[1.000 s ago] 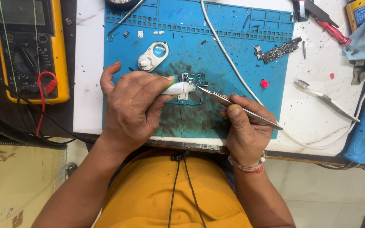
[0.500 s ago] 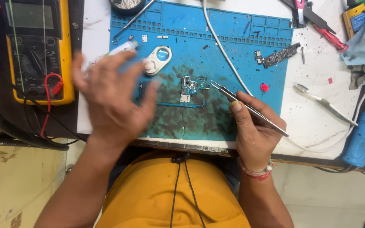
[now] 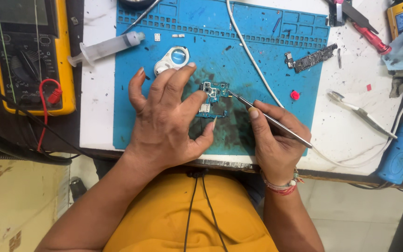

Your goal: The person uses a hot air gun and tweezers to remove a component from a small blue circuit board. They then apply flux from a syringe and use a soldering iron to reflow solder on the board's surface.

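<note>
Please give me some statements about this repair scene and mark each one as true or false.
1. The right hand holds metal tweezers. True.
2. The tweezers' tip points at the small circuit board. True.
3. The left hand grips the syringe. False: the syringe lies apart at the blue mat's upper left edge.
4. The multimeter sits to the right of the mat. False: it is on the left.

Yellow-orange shirt point(image 3: 183, 219), dangling black cord point(image 3: 201, 205), beaded wristband point(image 3: 283, 185).
</note>
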